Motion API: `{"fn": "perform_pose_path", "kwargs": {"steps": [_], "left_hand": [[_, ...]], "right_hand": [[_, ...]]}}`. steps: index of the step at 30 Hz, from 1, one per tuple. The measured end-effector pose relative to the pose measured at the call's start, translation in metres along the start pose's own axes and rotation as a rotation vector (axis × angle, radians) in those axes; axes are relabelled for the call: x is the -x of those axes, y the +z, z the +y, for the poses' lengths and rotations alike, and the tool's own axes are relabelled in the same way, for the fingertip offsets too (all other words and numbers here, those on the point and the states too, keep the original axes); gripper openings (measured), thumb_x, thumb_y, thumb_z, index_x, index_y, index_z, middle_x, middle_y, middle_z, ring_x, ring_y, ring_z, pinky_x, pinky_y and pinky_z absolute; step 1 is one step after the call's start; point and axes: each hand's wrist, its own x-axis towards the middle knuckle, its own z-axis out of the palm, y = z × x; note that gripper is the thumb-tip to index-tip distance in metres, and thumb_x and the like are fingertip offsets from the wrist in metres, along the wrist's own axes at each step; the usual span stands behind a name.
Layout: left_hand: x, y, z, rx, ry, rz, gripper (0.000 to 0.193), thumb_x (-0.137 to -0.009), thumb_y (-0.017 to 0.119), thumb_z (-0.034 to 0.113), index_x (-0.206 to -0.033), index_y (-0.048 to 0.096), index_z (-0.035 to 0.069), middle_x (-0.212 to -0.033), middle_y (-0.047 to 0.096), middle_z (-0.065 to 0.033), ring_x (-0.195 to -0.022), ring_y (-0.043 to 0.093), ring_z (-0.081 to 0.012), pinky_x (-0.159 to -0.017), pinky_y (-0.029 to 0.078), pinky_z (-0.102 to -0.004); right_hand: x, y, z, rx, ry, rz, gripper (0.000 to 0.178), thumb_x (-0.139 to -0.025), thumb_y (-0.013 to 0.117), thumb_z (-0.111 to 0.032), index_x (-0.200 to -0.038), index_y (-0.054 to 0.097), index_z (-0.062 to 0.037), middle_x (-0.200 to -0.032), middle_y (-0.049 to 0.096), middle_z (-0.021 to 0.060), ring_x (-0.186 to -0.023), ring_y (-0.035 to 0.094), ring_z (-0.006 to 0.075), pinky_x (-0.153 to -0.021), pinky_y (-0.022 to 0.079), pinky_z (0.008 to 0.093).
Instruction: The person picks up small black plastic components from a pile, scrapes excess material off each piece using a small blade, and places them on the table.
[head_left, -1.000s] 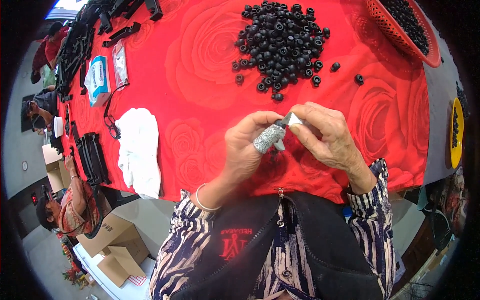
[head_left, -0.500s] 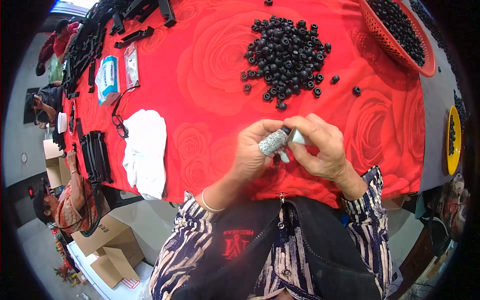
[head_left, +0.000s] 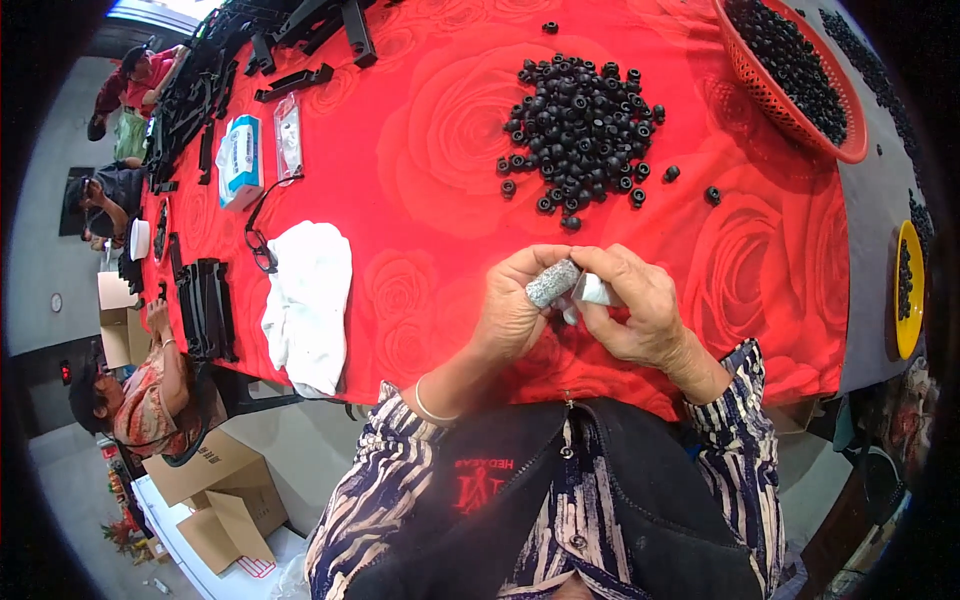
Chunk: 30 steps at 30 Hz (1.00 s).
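Note:
My left hand [head_left: 508, 312] and my right hand [head_left: 640, 305] meet at the fingertips above the near part of the red rose-patterned cloth [head_left: 440, 240]. A speckled grey, rounded sleeve-like piece [head_left: 552, 284] shows at the left thumb; I cannot tell whether it is worn or held. At the right thumb and fingers is a white, angled piece [head_left: 597, 290]. Both hands are closed in a pinch, and whatever sits between the fingertips is hidden. Just beyond them lies a pile of small black ring-ended parts [head_left: 580, 125], a few of them loose around it.
A red basket [head_left: 850, 150] of black parts stands far right, a yellow dish [head_left: 908, 335] below it. On the left lie a white cloth [head_left: 310, 300], glasses [head_left: 262, 250], a tissue box [head_left: 240, 165] and black strips [head_left: 205, 310]. Several people sit along the left side.
The view has shifted slightly, so the table things appear a little further right. The black bit seen between my fingertips before is now hidden; my hands stay together.

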Motion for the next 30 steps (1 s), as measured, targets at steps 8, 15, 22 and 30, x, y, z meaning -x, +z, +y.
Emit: {"fn": "perform_pose_path", "kwargs": {"steps": [8,15,22,30], "left_hand": [[0.005,0.006,0.032,-0.729,0.229,0.134,0.018,-0.081,0.063,0.004,-0.098,0.059,-0.001,-0.085,0.064,-0.0076,-0.071,0.060,-0.0119,-0.061,0.048,-0.0230],[0.005,-0.014,0.071,-1.896,0.626,0.235,0.020,-0.071,0.067,0.012,-0.090,0.063,0.005,-0.083,0.058,-0.0083,-0.080,0.053,-0.0270,-0.070,0.044,-0.0372],[-0.034,-0.008,0.074,-1.829,0.753,0.153,0.017,-0.071,0.069,0.014,-0.084,0.062,0.006,-0.081,0.058,-0.0090,-0.080,0.054,-0.0269,-0.071,0.044,-0.0372],[-0.063,-0.010,0.071,-1.761,0.575,0.084,0.016,-0.071,0.067,0.014,-0.082,0.060,0.004,-0.079,0.060,-0.0117,-0.080,0.057,-0.0285,-0.070,0.046,-0.0386]], "right_hand": [[-0.003,-0.005,-0.002,-0.197,0.109,-0.077,0.032,-0.069,0.056,0.004,-0.101,0.057,0.0013,-0.069,0.051,0.0067,-0.054,0.048,0.0122,-0.048,0.037,0.0246],[-0.003,-0.008,0.006,-0.041,0.123,-0.003,0.024,-0.072,0.059,0.000,-0.096,0.057,-0.0002,-0.070,0.051,0.0058,-0.051,0.046,0.0104,-0.046,0.036,0.0229],[-0.001,-0.006,0.007,0.011,0.119,-0.013,0.026,-0.068,0.060,0.000,-0.093,0.054,-0.0001,-0.072,0.053,0.0123,-0.062,0.055,0.0269,-0.055,0.044,0.0333],[-0.001,-0.005,0.012,0.029,0.019,0.023,0.026,-0.070,0.059,0.002,-0.096,0.055,-0.0001,-0.070,0.051,0.0086,-0.056,0.052,0.0178,-0.050,0.041,0.0273]]}}
